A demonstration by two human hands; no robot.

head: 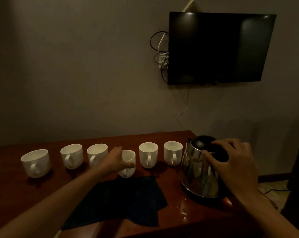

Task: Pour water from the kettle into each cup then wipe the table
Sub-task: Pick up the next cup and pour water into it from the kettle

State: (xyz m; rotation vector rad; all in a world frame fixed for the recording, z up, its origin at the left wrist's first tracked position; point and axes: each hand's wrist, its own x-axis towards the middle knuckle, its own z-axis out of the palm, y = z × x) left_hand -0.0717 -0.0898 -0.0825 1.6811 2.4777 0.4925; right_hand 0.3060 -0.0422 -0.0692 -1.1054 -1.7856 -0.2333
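Several white cups stand in a row on the dark wooden table (11, 200). My left hand (116, 160) grips the fourth cup (128, 163), thumb across its front; it sits a little nearer me than the others. The two cups to its right (148, 157) (172, 152) show water inside. A steel kettle (198, 170) with a black lid stands on its base at the right. My right hand (231, 160) holds the kettle's black handle at the top. A dark cloth (128, 201) lies flat in front of the cups.
Spilled water drops (183, 210) glisten on the table beside the kettle base. A black TV (217, 48) hangs on the wall above, with tangled cables (160, 54) at its left. The table's right edge runs just past the kettle.
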